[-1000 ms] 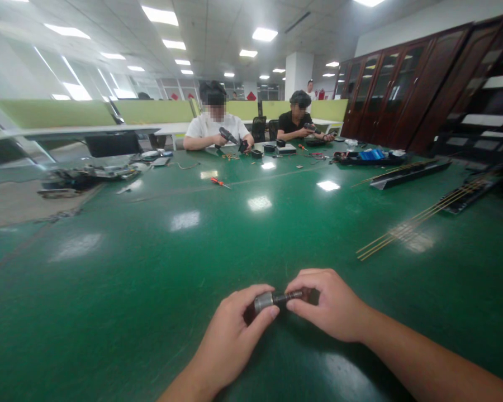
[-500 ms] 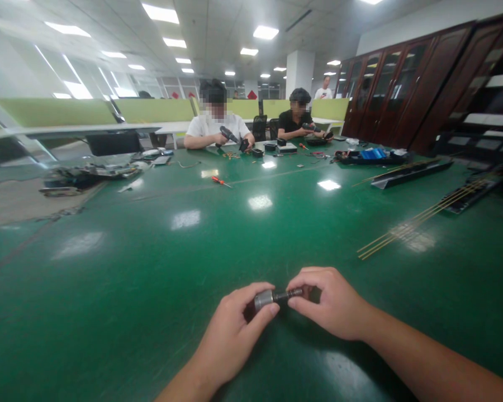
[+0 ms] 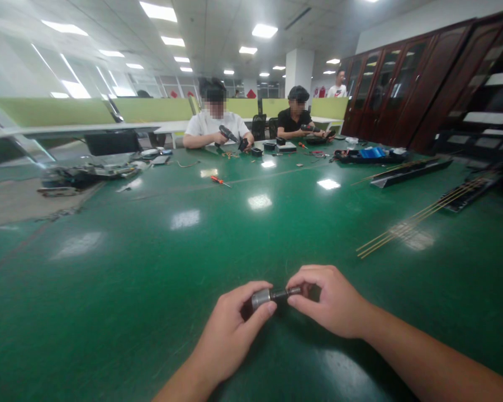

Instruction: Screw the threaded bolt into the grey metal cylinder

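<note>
A small stepped metal shaft part [image 3: 261, 298] lies level between my hands, low over the green tabletop. Its left end is a wide silver cylinder, and a narrower dark section runs right to a thin ridged tip. My left hand [image 3: 230, 329] grips the wide cylinder between thumb and fingers. At the other end, my right hand [image 3: 331, 304] pinches the thin tip with thumb and index finger. The tip's far end is partly covered by those fingers.
An orange screwdriver [image 3: 218, 180] lies mid-table. Long thin rods [image 3: 419, 218] and a dark metal channel [image 3: 408, 173] are at right, scrap circuit boards [image 3: 88, 174] at left. Across the table, a person in white [image 3: 213, 128] and another in black [image 3: 294, 120] handle power drills.
My hands and the shaft part have barely moved, shifting very slightly left. Far back, a standing person in white has moved to the right.
</note>
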Demonstrator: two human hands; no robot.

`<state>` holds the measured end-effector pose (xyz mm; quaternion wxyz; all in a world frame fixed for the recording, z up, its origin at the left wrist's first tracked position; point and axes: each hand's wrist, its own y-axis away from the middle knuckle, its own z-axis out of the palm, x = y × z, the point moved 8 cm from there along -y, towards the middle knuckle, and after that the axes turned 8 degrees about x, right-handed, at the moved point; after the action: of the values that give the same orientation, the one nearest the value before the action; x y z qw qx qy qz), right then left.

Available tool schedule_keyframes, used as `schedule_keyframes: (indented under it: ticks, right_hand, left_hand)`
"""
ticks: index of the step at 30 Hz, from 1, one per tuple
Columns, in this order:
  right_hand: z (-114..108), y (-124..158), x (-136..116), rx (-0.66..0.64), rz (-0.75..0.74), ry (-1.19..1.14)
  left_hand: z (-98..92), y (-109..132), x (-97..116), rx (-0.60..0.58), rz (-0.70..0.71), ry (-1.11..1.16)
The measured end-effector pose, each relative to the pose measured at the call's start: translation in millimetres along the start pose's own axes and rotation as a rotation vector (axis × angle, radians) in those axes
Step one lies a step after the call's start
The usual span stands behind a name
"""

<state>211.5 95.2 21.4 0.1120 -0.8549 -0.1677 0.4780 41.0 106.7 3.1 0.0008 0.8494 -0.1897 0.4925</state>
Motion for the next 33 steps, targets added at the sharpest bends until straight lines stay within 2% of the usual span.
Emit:
schedule_keyframes:
  ticks: [21, 24, 27, 30, 33]
  right_hand:
    - [-4.1, -2.3, 1.6, 0.023, 0.009, -0.01]
    - [-8.5, -3.5, 2.6, 0.064, 0.023, -0.03]
    - [-9.7, -4.3, 7.5, 0.103, 0.067, -0.075]
    - [-1.0, -4.5, 16.3, 0.07, 0.134, -0.147]
    - [9.9, -4.5, 25.5, 0.018, 0.204, -0.243]
  left_hand:
    - [-9.6, 0.5, -2.5, 0.083, -0.021, 0.004]
    - [-19.5, 1.5, -4.9, 0.17, -0.005, 0.002]
    - [-36.2, 0.6, -15.2, 0.338, -0.051, 0.041]
    - [-49.4, -2.2, -32.1, 0.516, -0.162, 0.245]
    - [-52.9, -7.4, -41.3, 0.609, -0.242, 0.451]
